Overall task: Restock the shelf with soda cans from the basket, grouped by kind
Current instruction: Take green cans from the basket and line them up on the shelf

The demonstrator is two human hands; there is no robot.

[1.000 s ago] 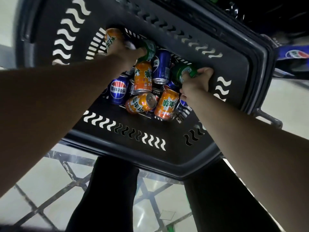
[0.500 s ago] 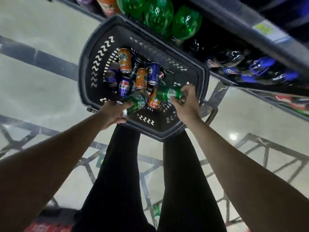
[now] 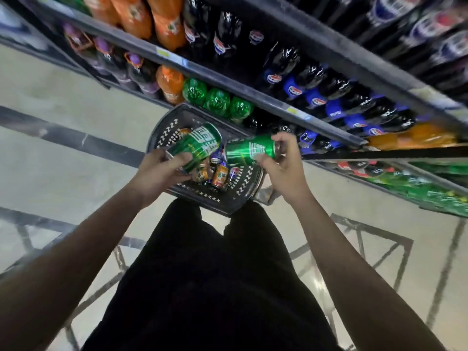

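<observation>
My left hand [image 3: 158, 172] grips a green soda can [image 3: 200, 145], tilted up to the right. Another green can [image 3: 249, 150] lies on its side in the grip of my right hand [image 3: 281, 165]. Both cans are held above the dark plastic basket [image 3: 202, 196] on the floor at my feet. Inside the basket lie several orange cans [image 3: 219, 176] and blue cans [image 3: 234, 172], partly hidden by my hands. The shelf [image 3: 266, 102] of soda bottles runs across the top right.
The shelves hold orange bottles [image 3: 169, 83], green bottles [image 3: 217, 101] and dark cola bottles with blue labels [image 3: 314, 97]. Lower right are green packs [image 3: 417, 188]. My dark-trousered legs [image 3: 217, 274] stand on a pale tiled floor [image 3: 63, 153] with dark lines.
Both hands have lifted a green can each out of the basket and risen higher. The view has swung up, so the basket looks smaller and more shelving shows.
</observation>
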